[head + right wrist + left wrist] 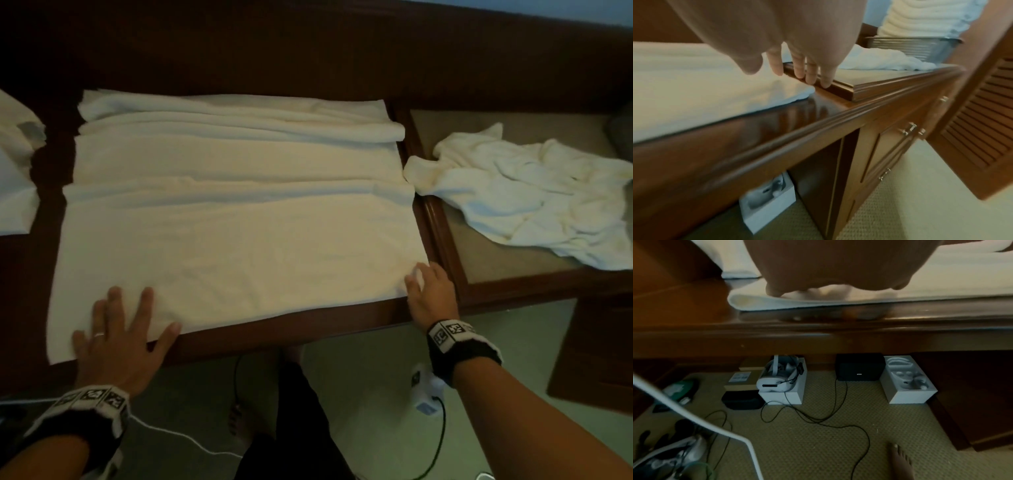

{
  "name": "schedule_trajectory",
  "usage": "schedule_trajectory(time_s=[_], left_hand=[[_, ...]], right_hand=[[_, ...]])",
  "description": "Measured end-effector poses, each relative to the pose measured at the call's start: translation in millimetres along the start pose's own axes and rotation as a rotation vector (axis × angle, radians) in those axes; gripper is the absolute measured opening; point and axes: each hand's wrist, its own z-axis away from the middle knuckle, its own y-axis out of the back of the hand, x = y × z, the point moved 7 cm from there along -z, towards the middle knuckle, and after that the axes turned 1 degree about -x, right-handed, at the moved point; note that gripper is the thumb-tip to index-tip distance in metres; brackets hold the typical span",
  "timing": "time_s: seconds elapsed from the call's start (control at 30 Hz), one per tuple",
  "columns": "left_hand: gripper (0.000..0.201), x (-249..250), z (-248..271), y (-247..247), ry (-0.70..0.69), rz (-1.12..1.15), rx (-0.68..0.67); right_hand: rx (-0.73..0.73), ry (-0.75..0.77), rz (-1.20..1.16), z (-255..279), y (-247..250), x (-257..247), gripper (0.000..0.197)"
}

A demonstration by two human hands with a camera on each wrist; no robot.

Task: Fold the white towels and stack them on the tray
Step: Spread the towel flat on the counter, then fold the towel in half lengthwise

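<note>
At lower left of the head view, the left hand [118,337] lies flat with fingers spread wide, pinning the near corner of the spread towel [236,219] filling mid-frame. Lower right, the right hand [430,294], fingers loosely extended, touches the other near corner beside the tray [445,240]. Best pinch both corners evenly before lifting, keeping edges aligned.
</note>
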Motion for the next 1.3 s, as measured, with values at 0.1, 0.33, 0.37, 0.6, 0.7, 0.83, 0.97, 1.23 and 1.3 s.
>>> schedule_trajectory(time_s=[0.1,0.33,0.37,0.6,0.7,0.83,0.97,1.23,1.3], left_hand=[[0.086,-1.7,-0.3,-1.8,0.035,0.001,-0.021],[0.09,-5.2,-9.1,-3.5,0.055,0.021,-0.082],[0.09,-3.2,-8.5,-2.1,0.064,0.023,-0.092],[0.087,-0.1,-10.0,2.3,0.085,0.014,-0.113],[0.089,0.0,-9.7,-1.6,0.089,0.015,-0.139],[0.089,8.6,-4.7,8.3,-0.067,-0.049,0.012],[0.102,14.6,0.7,-6.8,-0.289,-0.121,0.005],[0.129,9.2,20.1,-20.7,-0.359,-0.218,0.137],[0.126,6.0,29.5,-20.4,-0.385,-0.241,0.188]], right_hand=[[-0.073,-0.081,0.111,-10.3,5.1,6.1,0.042],[-0.192,-0.344,-0.024,-30.2,13.8,21.1,0.04],[-0.199,-0.333,-0.013,-32.6,15.8,20.1,0.032],[-0.176,-0.305,-0.103,-36.5,27.1,25.6,0.016],[-0.085,-0.213,0.114,-26.2,34.2,26.1,0.031],[0.047,0.333,0.318,-0.9,10.9,-27.4,0.058],[-0.362,0.56,0.536,26.9,-57.1,-64.7,0.109],[-0.255,0.722,0.625,54.6,-79.5,-46.0,0.11],[-0.187,0.771,0.601,65.6,-79.4,-37.1,0.097]])
